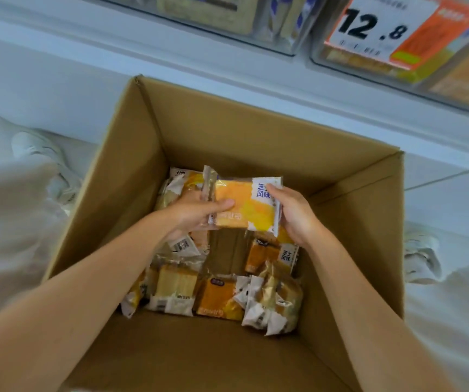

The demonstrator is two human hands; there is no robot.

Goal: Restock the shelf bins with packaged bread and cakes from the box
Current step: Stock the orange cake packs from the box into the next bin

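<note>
While both forearms are reaching down into the cardboard box (256, 131), loose packets (216, 298) of bread and cake are lying jumbled along the near edge of the box floor and up its left and right sides, leaving a bare strip of cardboard showing at the centre. Just beyond that strip, the left hand (193, 216) and right hand (295, 216) are holding a yellow packet (244, 207) between them, above the packets lying toward the far-left corner. Left fingers are curling under the packet's left end with the thumb (225, 203) pressing on its face; right fingers (273, 189) are clamping over its right end. A second, clear wrapper appears to be riding in the left grip behind the first; how many are being held cannot be told.

Judgement: the pick-up step is in hand, with the box looking partly emptied. The next move is calling for a lift clear of the far wall and up to the shelf bins (439, 75) above, without squeezing the soft packet.

Beyond the box, the bins are running off the top edge of view and blurring badly; their contents and free space are not readable. A price card (374, 26) reading 12.8 is covering part of the right bin's front. Left fingertips are hiding beneath the packet.
</note>
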